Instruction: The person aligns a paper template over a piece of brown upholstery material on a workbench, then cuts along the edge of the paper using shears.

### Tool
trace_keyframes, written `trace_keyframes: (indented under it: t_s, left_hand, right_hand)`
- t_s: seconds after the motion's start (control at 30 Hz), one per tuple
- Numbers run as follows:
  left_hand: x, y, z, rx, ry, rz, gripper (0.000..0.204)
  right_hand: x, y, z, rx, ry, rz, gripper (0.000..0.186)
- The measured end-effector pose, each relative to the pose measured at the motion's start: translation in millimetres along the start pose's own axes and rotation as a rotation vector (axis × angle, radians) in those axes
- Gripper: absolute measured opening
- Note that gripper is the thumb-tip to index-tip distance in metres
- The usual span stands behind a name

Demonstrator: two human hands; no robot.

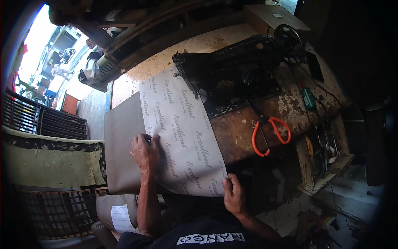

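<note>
A sheet of grey-brown material (124,120) lies beside a pale sheet with repeated print (180,124), which reaches under the front of a black sewing machine (226,79). My left hand (145,151) rests where the brown and pale surfaces meet, its bent fingers and thumb apart. My right hand (233,193) grips the lower right edge of the printed sheet between thumb and fingers. To the right of the sheets, on the worn worktable (232,137), lie orange-handled scissors (261,147) and a green bottle (307,98).
An open wooden drawer with tools (325,153) hangs at the right. A cardboard-coloured box (275,16) stands behind the machine. A dark slatted railing (58,122), a pale green padded surface (49,159) and another piece of brown material (112,207) are at left. Outside, a distant person (57,70) is visible.
</note>
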State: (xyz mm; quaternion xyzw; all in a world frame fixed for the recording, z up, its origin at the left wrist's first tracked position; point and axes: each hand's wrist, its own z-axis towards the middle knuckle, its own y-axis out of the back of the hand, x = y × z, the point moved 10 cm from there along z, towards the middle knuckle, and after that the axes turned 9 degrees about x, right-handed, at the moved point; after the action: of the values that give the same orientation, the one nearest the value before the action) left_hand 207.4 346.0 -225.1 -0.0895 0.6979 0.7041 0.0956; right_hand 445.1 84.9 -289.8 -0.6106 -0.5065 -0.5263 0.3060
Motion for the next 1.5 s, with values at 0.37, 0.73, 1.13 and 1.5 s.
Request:
trace_keyframes:
  t_s: [0.37,0.73,1.13,1.5]
  left_hand:
    - [-5.0,-17.7,12.9,-0.022,-0.307,0.023,0.045]
    - [-3.9,-27.6,40.8,0.096,-0.255,-0.046,0.047]
    - [-10.2,-33.1,72.1,0.089,-0.267,-0.033,0.047]
    - [-15.6,-34.5,101.5,0.083,-0.27,-0.061,0.046]
  right_hand:
    - [-13.8,-0.8,5.2,0.062,0.002,0.117,0.024]
    - [-26.9,-11.7,12.2,0.156,-0.067,0.2,0.024]
    - [-10.1,-11.7,21.5,0.154,-0.033,0.277,0.026]
    - [-6.2,-13.3,30.3,0.138,-0.041,0.272,0.026]
